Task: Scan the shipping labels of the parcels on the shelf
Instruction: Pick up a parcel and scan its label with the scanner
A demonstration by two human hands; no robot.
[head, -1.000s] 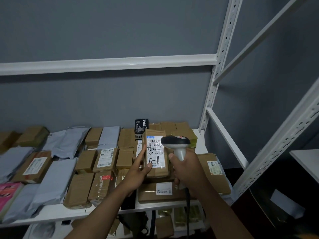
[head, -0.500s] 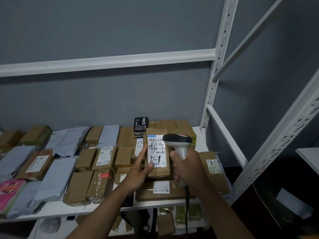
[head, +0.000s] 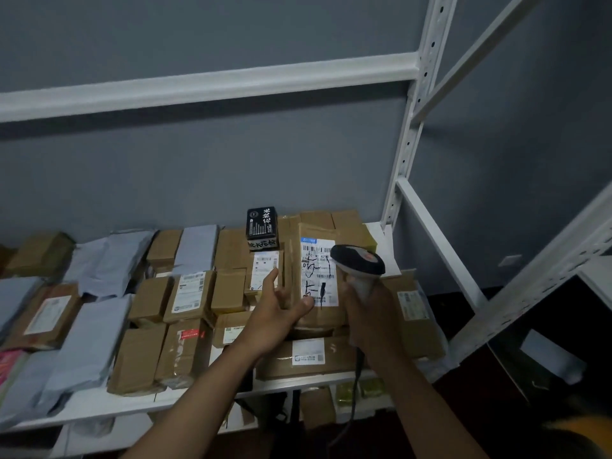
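Your left hand (head: 276,313) has let its hold on the tall brown cardboard parcel (head: 318,276) loosen: half a second ago the fingers wrapped its left edge, and now they are spread and nearly straight, with only the thumb tip touching the lower left corner of the white shipping label (head: 318,273). The parcel leans upright on the pile at the right end of the white metal shelf (head: 198,397), at about twelve o'clock from your hands, its label facing you. Your right hand (head: 364,309) grips the handle of the grey handheld barcode scanner (head: 357,265), fingers curled round it, and the scanner head sits just over the label's right edge. The loosened left hand suggests that this label is read and that you are freeing yourself for the next parcel. The small brown box with a white label (head: 265,270), at nine o'clock from the tall parcel, lies just beyond your fingertips and looks the likely next one. Many other boxes and grey plastic mailers (head: 96,342) wait further left.
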